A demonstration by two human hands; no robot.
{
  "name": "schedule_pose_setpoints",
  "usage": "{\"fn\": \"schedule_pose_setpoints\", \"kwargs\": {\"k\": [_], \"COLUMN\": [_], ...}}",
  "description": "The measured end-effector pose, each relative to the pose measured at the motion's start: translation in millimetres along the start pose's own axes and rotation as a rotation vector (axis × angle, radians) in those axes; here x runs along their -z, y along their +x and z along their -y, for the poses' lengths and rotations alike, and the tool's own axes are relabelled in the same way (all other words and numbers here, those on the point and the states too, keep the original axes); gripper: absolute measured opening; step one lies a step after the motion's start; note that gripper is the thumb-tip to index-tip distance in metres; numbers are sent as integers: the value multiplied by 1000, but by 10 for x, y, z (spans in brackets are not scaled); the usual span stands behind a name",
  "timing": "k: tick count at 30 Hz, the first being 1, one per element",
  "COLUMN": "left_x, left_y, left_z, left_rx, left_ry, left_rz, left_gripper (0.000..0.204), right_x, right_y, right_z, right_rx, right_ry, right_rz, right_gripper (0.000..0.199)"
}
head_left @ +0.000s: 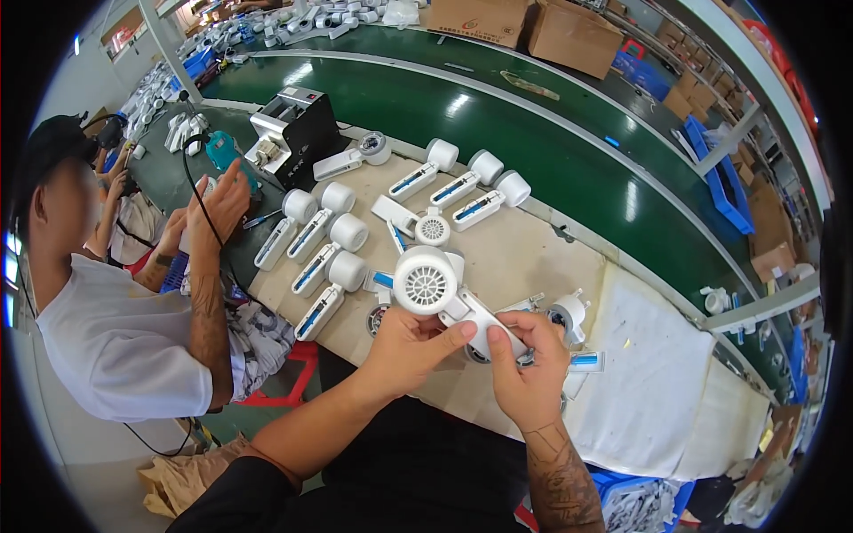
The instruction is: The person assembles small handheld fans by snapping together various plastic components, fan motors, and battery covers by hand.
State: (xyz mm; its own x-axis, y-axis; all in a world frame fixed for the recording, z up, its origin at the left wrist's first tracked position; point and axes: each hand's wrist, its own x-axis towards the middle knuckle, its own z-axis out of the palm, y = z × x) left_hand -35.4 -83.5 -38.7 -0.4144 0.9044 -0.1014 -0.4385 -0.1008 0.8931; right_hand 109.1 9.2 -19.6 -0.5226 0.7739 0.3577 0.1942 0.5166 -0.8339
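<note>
A white handheld fan (426, 281) with a round slotted grille is held over the worktable, its head up and its handle slanting down to the right. My left hand (400, 351) grips it just below the head, thumb lying along the handle. The lower end of the handle is pinched between the thumb and fingers of my right hand (531, 362). Beneath and around my hands lie further fan parts, partly hidden, among them an open white handle piece (584, 361) with a blue strip inside. Just beyond the held fan lies another small fan (433, 229), grille up.
Open-handled fans (322, 311) lie in rows at left and at the far side (480, 210). A black-and-white machine (298, 138) stands by the green conveyor (426, 102). At left, a co-worker's hand (222, 200) is beside a teal power tool (222, 151). White sheeting (653, 355) covers the table's right.
</note>
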Motion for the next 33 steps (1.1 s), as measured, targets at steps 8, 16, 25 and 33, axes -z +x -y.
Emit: {"fn": "schedule_pose_setpoints", "kwargs": {"k": [8, 16, 25, 33], "left_x": [-25, -430, -1068, -1237], "left_y": [-35, 132, 280, 505], "left_z": [-54, -67, 265, 668], "left_rx": [-45, 4, 44, 15], "left_ry": [-37, -24, -14, 376], "left_rz": [-41, 267, 362, 355], "left_gripper": [30, 46, 43, 49], "right_x": [0, 635, 1198, 1389], "right_y": [-107, -290, -483, -1121], "right_z": [-363, -205, -401, -776], "right_rx": [-326, -66, 76, -112], "right_ry": [408, 276, 80, 91], "right_rz": [180, 67, -155, -335], "right_gripper": [25, 33, 20, 29]}}
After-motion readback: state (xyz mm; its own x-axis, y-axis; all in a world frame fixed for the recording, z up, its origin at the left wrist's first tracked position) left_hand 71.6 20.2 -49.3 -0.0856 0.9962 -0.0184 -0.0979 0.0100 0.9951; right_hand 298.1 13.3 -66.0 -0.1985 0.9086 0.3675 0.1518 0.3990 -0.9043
